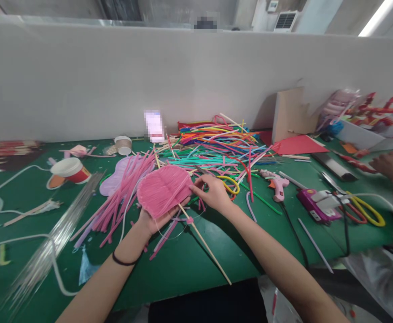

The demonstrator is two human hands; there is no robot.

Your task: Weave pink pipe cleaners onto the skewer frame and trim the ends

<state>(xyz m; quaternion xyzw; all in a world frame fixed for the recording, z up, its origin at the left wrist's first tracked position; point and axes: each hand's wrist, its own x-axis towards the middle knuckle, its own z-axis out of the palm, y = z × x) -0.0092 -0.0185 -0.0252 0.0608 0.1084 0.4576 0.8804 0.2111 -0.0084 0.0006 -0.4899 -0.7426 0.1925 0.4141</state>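
Pink pad (164, 188) is up over the middle of the table (246, 264), w/ 1 thin stick (211, 249) slanting from its underside toward the near edge. L hand (150, 224) lies under it, palm up, bearing it; fingers mostly hidden, so can't tell how firm the grip is. R hand (211, 190) has thumb & fingertips pinched on the pad's R edge; can't tell if thread is nipped there too.

Main risk, I'd judge: the fine thread (169, 238) loops slack below the pad, near the stick & its pink knot (190, 220). If R hand pulls w/o clearing it, it could snag or tangle. Stick's long free end is a lever: a forearm bump could twist the pad or loosen the joint.

Yellow-handled scissors (230, 184) sit close by R hand, so a careless sweep could hit them or drag loose stems (216, 139). Glue gun (278, 185) cord (294, 231) runs to the near edge; a catch there might pull the gun. Can't tell if it's hot.
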